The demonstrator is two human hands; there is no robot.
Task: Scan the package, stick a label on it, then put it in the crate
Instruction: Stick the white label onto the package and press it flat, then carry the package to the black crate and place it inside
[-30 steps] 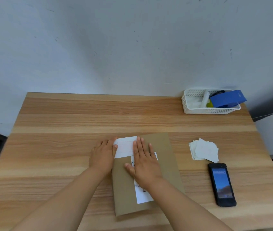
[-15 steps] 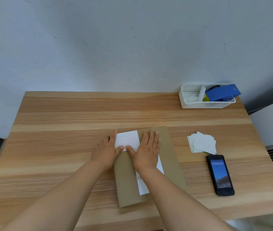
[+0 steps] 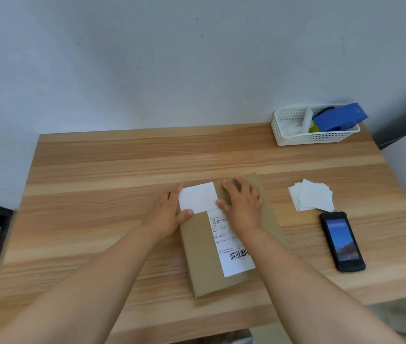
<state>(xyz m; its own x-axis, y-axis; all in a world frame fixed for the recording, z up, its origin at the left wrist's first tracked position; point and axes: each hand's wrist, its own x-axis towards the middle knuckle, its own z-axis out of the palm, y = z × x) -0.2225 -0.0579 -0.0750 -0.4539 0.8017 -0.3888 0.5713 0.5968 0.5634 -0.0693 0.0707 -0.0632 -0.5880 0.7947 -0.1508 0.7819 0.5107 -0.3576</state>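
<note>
Left grip (image 3: 166, 214) and right grip (image 3: 242, 207), both spread flat, press either side of the white label (image 3: 198, 197) on the brown package (image 3: 199, 247), mid-desk (image 3: 97, 184) toward the front edge.

1. The single camera sits on my head, looking forward and steeply down over the light wooden table (image 3: 122, 165).
2. It faces the pale grey wall (image 3: 172, 58) behind.
3. My forearms fill the near foreground; the far edge stays close.
</note>
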